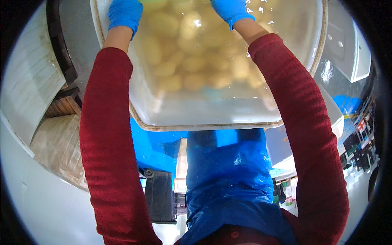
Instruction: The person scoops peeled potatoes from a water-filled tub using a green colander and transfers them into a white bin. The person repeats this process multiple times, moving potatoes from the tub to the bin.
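A large white plastic tub [208, 110] stands before me, filled with cloudy water. Many rounded, yellowish items, which look like peeled potatoes [196, 62], lie under the surface, blurred by the water. My left hand [125, 13], in a blue glove, is at the top edge of the picture by the tub's left side; its fingers are cut off. My right hand [232, 10], also blue-gloved, reaches over the water at the top, right of the middle, with its fingers out of view. Whether either hand holds anything cannot be seen.
A blue plastic apron [229, 171] covers my front, close to the tub's near rim. White containers [346, 49] stand at the right. A dark bin [159, 196] is at the lower left of the apron. A worn, pale curved surface [58, 147] lies at the left.
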The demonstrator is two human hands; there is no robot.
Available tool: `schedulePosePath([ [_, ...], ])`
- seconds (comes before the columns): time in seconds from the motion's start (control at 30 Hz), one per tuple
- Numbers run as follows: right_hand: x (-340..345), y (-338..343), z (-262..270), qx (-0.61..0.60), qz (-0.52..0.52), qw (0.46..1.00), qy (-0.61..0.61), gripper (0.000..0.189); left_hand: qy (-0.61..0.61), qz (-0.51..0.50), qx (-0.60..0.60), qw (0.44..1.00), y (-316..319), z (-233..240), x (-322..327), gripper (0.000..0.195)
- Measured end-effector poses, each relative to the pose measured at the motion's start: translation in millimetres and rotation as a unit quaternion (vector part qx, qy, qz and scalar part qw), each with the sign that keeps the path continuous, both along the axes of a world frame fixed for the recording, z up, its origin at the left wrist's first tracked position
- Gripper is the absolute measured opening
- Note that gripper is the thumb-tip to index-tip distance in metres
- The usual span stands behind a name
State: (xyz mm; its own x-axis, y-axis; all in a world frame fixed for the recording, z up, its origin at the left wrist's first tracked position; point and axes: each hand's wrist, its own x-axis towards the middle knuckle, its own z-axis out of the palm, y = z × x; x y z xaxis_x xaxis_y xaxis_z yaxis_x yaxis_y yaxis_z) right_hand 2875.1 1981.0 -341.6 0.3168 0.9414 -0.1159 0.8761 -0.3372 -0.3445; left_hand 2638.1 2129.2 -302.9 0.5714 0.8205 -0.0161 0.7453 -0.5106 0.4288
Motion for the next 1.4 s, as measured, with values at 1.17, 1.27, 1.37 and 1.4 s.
schedulePosePath([
  [1.17, 25.3, -24.2, 16.6, 0.004, 0.1, 0.995, 0.012, 0.065, 0.151, -0.08, -0.077, 0.982, -17.7, -37.2, -2.2, 0.046],
  [1.27, 13.2, -30.8, 9.4, 0.003, 0.101, 0.994, 0.052, 0.065, 0.239, -0.006, -0.148, 0.96, -37.1, -41.0, -21.8, 0.067],
  [1.37, -4.5, -28.5, -4.5, 0.05, 0.109, 0.992, 0.039, 0.064, 0.187, 0.033, -0.172, 0.967, -42.7, -48.5, -35.0, 0.068],
  [1.4, -10.0, -28.3, -4.9, 0.04, 0.11, 0.992, 0.04, 0.064, 0.136, 0.065, -0.222, 0.963, -42.2, -46.6, -39.3, 0.073],
])
